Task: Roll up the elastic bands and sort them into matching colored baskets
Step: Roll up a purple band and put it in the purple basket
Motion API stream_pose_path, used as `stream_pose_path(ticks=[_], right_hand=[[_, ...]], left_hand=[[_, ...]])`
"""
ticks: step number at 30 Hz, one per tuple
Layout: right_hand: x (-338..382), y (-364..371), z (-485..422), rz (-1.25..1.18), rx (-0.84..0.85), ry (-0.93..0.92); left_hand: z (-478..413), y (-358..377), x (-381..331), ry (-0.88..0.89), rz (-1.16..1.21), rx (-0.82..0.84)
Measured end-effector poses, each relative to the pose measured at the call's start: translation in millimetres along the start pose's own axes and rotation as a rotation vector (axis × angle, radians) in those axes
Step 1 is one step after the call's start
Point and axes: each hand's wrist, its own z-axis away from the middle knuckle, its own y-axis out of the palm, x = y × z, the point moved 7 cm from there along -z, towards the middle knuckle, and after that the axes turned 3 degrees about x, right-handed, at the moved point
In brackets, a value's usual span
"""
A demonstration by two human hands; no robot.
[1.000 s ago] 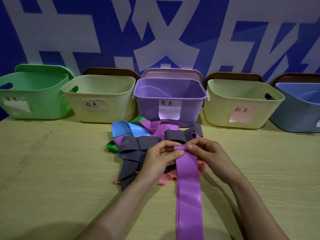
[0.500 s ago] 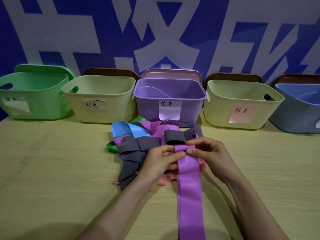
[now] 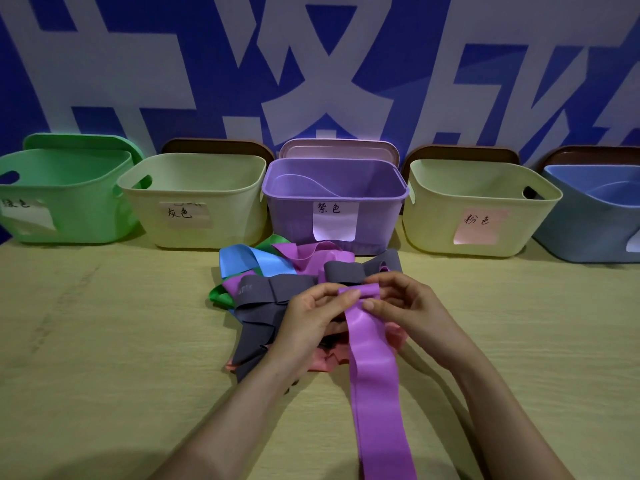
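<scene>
1. Left hand [image 3: 313,318] and right hand [image 3: 407,306] pinch the rolled far end of the purple band [image 3: 372,358].
2. Band trails near, over the pile [image 3: 277,282].
3. Purple basket [image 3: 388,216] far, centre.

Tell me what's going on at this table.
A person is rolling up a purple elastic band. The left hand and right hand both pinch its far end, where only a small roll is formed; the rest trails toward the camera over the table. Behind the hands sits a pile of loose bands in gray, blue, green, pink and purple. The purple basket stands just beyond the pile, in a row of five baskets.
</scene>
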Motion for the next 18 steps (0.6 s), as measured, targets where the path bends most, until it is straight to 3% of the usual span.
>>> stream_pose_path(ticks=[6,18], right_hand=[[-3.4,1.8,-3.1,0.015,0.001,0.027],[9.2,0.0,-0.8,-0.03,-0.055,-0.101]], left_hand=[[-1.0,-2.9,-2.3,0.081,-0.006,-0.019],[-1.7,1.3,-9.7,0.195,-0.029,0.028]])
